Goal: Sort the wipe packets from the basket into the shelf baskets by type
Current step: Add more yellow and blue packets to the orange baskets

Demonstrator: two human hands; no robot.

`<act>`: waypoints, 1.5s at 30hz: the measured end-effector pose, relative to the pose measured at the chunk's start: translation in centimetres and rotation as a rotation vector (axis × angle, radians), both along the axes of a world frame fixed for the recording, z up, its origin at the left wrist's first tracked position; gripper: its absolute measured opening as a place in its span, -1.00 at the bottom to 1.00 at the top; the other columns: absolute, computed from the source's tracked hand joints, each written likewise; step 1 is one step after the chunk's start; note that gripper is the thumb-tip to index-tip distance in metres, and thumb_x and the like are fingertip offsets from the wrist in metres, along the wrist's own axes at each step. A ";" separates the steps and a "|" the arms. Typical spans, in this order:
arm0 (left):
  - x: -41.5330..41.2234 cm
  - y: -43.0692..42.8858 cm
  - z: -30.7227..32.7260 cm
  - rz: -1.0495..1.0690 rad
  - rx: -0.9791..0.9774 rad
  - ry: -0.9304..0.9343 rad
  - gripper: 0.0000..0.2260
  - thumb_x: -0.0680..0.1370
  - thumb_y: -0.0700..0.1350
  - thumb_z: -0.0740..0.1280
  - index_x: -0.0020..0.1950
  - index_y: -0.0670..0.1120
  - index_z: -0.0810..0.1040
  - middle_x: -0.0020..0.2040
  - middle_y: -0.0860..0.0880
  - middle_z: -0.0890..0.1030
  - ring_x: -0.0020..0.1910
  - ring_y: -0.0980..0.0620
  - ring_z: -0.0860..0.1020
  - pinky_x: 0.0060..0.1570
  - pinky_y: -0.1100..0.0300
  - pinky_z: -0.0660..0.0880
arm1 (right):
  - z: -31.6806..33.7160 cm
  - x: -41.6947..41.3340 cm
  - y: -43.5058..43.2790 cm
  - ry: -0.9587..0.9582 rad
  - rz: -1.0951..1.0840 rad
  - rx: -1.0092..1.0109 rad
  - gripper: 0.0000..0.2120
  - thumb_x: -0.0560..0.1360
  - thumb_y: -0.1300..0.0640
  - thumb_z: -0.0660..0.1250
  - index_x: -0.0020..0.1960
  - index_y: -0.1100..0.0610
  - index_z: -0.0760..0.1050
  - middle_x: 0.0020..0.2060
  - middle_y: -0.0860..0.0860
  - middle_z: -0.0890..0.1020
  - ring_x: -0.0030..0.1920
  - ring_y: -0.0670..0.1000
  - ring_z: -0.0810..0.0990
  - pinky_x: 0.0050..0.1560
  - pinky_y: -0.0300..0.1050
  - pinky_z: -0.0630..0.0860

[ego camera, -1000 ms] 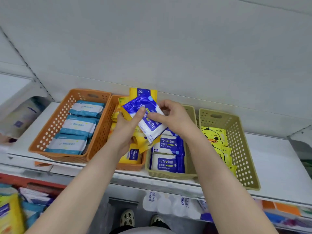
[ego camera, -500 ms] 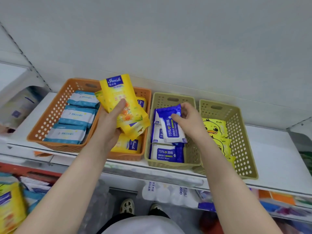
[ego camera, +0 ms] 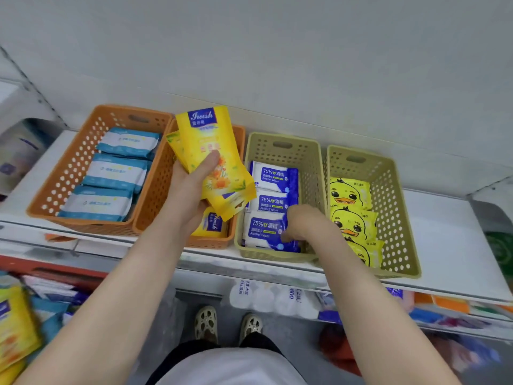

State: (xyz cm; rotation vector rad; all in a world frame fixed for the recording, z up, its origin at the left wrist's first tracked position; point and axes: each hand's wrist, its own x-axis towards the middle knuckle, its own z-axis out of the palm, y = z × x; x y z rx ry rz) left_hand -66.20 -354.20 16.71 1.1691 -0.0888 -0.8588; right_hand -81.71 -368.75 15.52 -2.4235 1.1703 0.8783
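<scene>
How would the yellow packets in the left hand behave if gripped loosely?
Probably floppy: the yellow packets fan out and bend at the corners. Likely light, since the left hand holds several under one thumb. The smooth film looks slippery; they could slide apart.

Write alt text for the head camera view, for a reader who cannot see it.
The left hand holds yellow wipe packets above an orange basket, while the right hand touches the front blue alcohol wipe packet in a tan basket. All four baskets on the white shelf hold packets.
</scene>
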 end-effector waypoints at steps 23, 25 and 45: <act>-1.8 -0.1 1.0 0.009 0.038 -0.103 -0.41 0.47 -0.07 0.48 0.46 -0.01 0.34 0.26 -0.07 0.61 0.11 -0.07 0.66 -0.07 0.01 0.65 | 1.6 1.6 0.3 -0.858 -0.090 -0.072 -0.82 0.58 -0.05 0.28 0.08 0.02 0.53 -0.11 -0.06 0.63 -0.09 -0.03 0.60 -0.20 -0.21 0.45; -2.6 -0.1 0.9 0.034 0.048 -0.143 -0.39 0.46 -0.07 0.48 0.46 -0.01 0.32 0.26 -0.07 0.61 0.11 -0.07 0.66 -0.08 0.03 0.65 | 4.8 2.9 0.8 -1.091 -0.240 0.220 -0.76 0.56 -0.16 0.28 0.01 0.01 0.53 -0.15 -0.12 0.62 -0.12 -0.11 0.60 -0.19 -0.28 0.47; 3.4 12.7 2.1 0.600 0.073 -0.134 -0.62 0.65 -0.03 0.26 0.44 -0.09 0.36 0.24 -0.09 0.61 -0.04 0.01 0.67 -0.20 0.11 0.65 | 5.0 8.3 3.5 -1.226 -0.462 0.675 -0.65 0.52 0.32 0.34 0.27 0.11 0.40 0.02 0.04 0.66 -0.07 0.03 0.67 -0.15 -0.06 0.62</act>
